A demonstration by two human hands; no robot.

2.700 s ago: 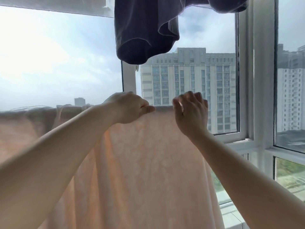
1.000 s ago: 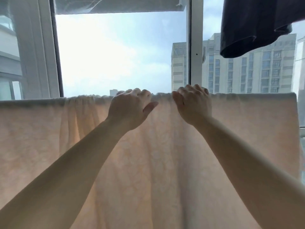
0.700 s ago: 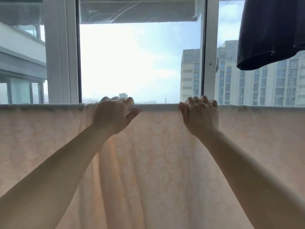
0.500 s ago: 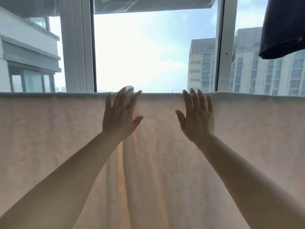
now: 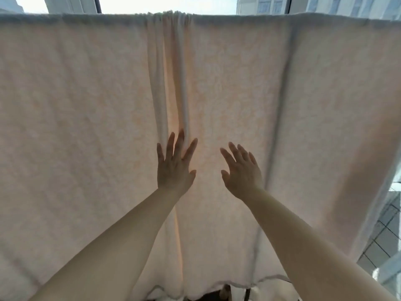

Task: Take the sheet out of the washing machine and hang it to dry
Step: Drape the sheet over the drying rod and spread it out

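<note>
A pale peach sheet point(image 5: 86, 127) is seen draped over a line along the top of the frame, and nearly the whole picture is filled by it — from the top edge down to a ragged hem near the bottom centre. Light is let through the cloth, so a faint pattern can be made out. A bunched vertical fold point(image 5: 173, 72) runs down from the upper centre of the frame, and a second, softer crease is seen further right.

The left hand point(image 5: 173, 168) is spread flat at the centre of the frame, its fingers straight and fanned, laid against the sheet right at the lower part of the bunched fold; nothing is gripped. The right hand point(image 5: 242, 172) is held just to the right of it, fingers straight and slightly apart, palm turned toward the cloth — whether the sheet is actually touched by it cannot be told. Nothing is held by it either.

Window frames point(image 5: 71, 4) and a tall building point(image 5: 260, 5) are glimpsed above the sheet's top edge, and tiled flooring point(image 5: 382, 240) is visible at the lower right.
</note>
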